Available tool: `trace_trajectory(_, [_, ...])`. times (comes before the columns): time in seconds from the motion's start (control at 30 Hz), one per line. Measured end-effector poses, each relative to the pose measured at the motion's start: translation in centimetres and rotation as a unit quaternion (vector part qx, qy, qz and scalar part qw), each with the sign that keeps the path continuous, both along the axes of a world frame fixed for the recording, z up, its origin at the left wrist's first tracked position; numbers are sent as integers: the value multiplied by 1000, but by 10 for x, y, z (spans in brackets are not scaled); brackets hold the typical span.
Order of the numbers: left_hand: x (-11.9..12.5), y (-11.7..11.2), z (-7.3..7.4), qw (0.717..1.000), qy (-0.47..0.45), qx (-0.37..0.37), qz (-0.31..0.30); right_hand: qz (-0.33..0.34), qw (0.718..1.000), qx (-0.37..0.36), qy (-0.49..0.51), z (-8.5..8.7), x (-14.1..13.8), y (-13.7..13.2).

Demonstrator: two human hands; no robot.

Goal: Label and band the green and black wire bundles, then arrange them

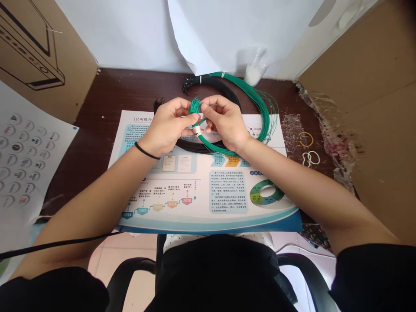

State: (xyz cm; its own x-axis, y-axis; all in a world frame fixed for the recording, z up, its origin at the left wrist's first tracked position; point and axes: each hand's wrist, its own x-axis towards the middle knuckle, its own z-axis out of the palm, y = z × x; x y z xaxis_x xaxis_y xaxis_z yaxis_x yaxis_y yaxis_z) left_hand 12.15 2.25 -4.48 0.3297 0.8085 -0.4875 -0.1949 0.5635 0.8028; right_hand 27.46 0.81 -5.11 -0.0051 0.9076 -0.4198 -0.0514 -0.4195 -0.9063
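A bundle of thin green wires (266, 117) curves across the desk, and its near end is raised between my hands. My left hand (172, 123) grips that end from the left, just above a white band (196, 130) around the bundle. The cut tips fan upward past my fingers. My right hand (224, 121) pinches at the same end from the right, thumb and fingertips closed on green wire close to the tips. Beneath and behind lies a bundle of black wires (217, 88), tied with a white band, partly hidden by my hands.
A printed sheet (175, 195) lies under the bundles. At the back stands a clear plastic cup (255, 69) with white stuff inside. A yellow rubber band (306, 139) and pale bands (311, 158) lie at right. Cardboard walls (367, 108) and a hanging white sheet (227, 34) enclose the desk.
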Motion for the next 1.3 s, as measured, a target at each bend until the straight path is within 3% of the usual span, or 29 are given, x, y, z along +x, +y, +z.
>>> trace_trajectory(0.23, [0,0,-4,1000,-13,-2,15,-24,1000,-11,6,-4,-1,0])
trace_trajectory(0.67, [-1,2,-2,1000,-6,-13,26,-2,999,-21,35,-10,6,4])
trace_trajectory(0.97, [-1,2,-4,999,-10,-1,38,29,998,53,15,-18,7,1])
trace_trajectory(1.3, [0,2,-4,999,-15,-10,36,21,998,63,0,-22,9,2])
